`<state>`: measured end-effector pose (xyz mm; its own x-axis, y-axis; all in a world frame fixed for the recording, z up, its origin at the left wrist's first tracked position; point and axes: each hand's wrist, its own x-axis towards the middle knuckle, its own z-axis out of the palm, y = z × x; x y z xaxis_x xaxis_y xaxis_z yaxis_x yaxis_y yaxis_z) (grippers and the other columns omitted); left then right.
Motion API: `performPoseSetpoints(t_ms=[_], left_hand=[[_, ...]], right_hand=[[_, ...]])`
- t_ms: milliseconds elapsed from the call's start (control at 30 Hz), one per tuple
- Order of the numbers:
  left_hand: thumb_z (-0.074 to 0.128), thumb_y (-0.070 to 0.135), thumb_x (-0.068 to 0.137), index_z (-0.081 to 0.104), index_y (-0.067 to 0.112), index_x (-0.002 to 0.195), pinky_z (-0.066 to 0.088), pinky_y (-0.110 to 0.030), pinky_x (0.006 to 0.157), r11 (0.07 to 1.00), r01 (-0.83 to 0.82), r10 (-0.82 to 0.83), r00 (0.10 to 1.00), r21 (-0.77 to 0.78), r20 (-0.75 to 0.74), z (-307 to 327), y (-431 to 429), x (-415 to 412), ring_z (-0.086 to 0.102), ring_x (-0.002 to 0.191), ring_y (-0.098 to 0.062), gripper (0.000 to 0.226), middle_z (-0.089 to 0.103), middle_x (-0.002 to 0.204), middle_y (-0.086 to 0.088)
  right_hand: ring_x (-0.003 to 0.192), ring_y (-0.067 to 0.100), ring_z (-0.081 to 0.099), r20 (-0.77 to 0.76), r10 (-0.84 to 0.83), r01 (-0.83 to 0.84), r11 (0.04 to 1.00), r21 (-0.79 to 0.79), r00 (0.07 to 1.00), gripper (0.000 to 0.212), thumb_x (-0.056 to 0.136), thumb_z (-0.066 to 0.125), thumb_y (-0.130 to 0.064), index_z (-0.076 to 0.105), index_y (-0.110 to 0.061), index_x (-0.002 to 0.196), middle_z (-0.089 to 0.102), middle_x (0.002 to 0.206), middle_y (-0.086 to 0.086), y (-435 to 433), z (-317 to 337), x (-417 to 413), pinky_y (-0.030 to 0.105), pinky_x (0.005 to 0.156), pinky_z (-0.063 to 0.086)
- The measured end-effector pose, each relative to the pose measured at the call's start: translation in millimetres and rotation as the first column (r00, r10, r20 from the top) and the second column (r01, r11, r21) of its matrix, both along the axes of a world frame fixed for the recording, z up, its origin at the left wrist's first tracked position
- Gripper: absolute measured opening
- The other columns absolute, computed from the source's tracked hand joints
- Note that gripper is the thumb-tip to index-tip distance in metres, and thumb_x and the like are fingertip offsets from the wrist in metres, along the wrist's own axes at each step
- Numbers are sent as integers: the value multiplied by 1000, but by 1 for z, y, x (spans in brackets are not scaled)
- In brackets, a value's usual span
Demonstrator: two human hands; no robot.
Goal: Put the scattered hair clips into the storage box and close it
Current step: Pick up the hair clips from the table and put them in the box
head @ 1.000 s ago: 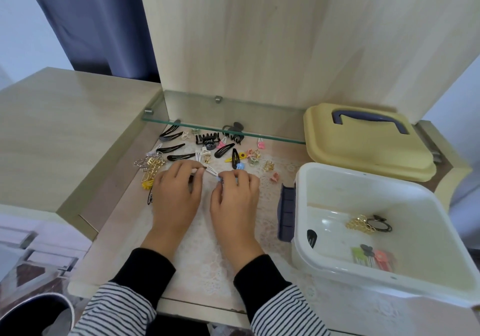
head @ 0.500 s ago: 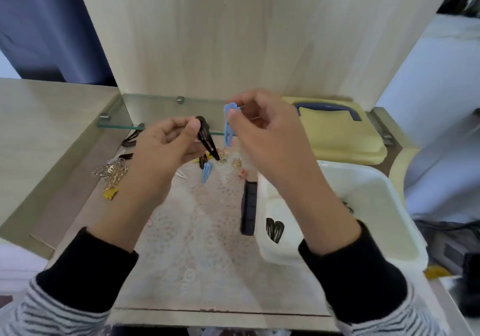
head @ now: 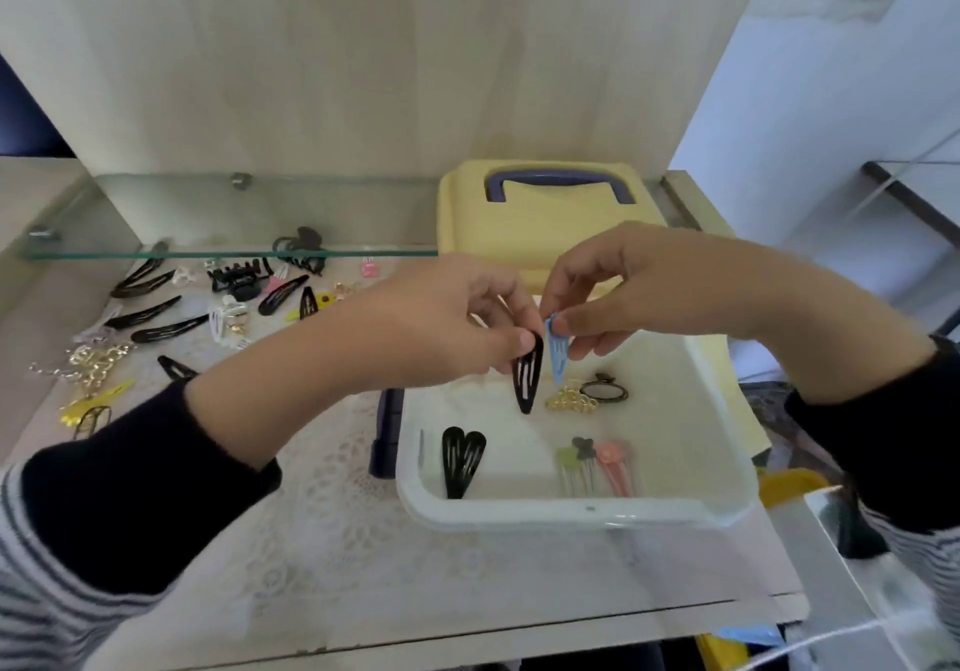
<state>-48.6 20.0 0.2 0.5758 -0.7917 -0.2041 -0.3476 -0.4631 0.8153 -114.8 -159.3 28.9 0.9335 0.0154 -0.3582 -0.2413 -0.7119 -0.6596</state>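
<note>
The left hand (head: 441,327) pinches a black clip (head: 527,377) and the right hand (head: 613,296) a blue clip (head: 557,353), both dangling over the open box (head: 571,512) for dropping; more clips (head: 166,327) wait on the surface (head: 363,556).

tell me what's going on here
A person is filling a white storage box. The left hand pinches a black clip and the right hand a blue clip, both over the open box. A few clips lie inside; scattered clips lie on the table. The yellow lid sits behind, off.
</note>
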Motion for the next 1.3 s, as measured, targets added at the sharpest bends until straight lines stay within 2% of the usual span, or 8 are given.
performPoseSetpoints(t_ms=[67, 200, 433, 533, 700, 933, 1133, 1300], left_hand=[[63, 25, 90, 66, 30, 87, 56, -38, 85, 986, 65, -76, 995, 154, 66, -7, -10, -1, 68, 78, -6, 6, 73, 84, 10], [58, 25, 92, 61, 31, 84, 54, -24, 77, 927, 117, -181, 972, 357, 152, -20, -26, 1, 64, 69, 2, 10, 73, 81, 10], [49, 11, 92, 56, 28, 82, 57, -30, 80, 796, 237, -312, 949, 556, 42, -36, -45, 5, 68, 78, -6, 21, 74, 88, 2], [47, 8, 90, 52, 28, 80, 49, -18, 67, 738, 273, -390, 919, 617, 61, -41, -54, 2, 61, 72, -2, 24, 74, 89, 3], [52, 11, 89, 54, 28, 85, 44, -17, 65, 697, 281, -447, 890, 660, 93, -49, -58, 2, 58, 82, -9, 18, 69, 87, 9], [56, 15, 90, 58, 27, 90, 47, -23, 78, 707, 190, -487, 830, 681, 273, -57, -54, -3, 60, 99, -17, 12, 64, 101, 5], [51, 14, 92, 59, 21, 112, 48, -34, 92, 688, 157, -513, 796, 708, 322, -62, -51, -2, 57, 108, -21, 22, 60, 115, 0], [53, 21, 94, 54, 28, 117, 47, -32, 91, 723, 147, -482, 808, 675, 340, -54, -44, 0, 55, 108, -19, 24, 56, 118, 4]], right_hand=[[72, 11, 72, -81, 34, -37, 999, -29, 996, 4, 87, 67, -14, 71, -12, 88, 72, 89, 7, -4, -13, 0, 26, 73, 59], [68, 10, 70, -241, 108, -140, 983, -120, 965, 3, 88, 66, -18, 68, -17, 88, 74, 83, 3, -7, -36, 3, 26, 69, 57], [60, 7, 64, -409, 209, -326, 914, -241, 888, 6, 84, 69, -18, 66, -21, 80, 75, 75, -1, -12, -61, 11, 23, 64, 50], [59, 7, 63, -416, 244, -362, 902, -236, 876, 8, 83, 71, -18, 64, -20, 78, 73, 70, -4, -10, -68, 14, 20, 59, 45], [61, 5, 60, -383, 318, -432, 863, -263, 867, 9, 80, 72, -17, 67, -23, 75, 66, 62, -10, -7, -73, 12, 17, 55, 40], [64, 6, 57, -398, 296, -436, 839, -326, 868, 19, 82, 64, -10, 76, -23, 89, 74, 81, -6, -10, -74, 8, 17, 53, 39], [86, 6, 57, -337, 261, -379, 854, -356, 905, 21, 89, 60, -19, 72, -28, 104, 64, 88, -19, -13, -63, 4, 20, 76, 46], [95, 6, 54, -260, 226, -316, 866, -387, 939, 17, 92, 55, -35, 64, -35, 107, 55, 89, -22, -14, -51, 0, 23, 84, 44]])
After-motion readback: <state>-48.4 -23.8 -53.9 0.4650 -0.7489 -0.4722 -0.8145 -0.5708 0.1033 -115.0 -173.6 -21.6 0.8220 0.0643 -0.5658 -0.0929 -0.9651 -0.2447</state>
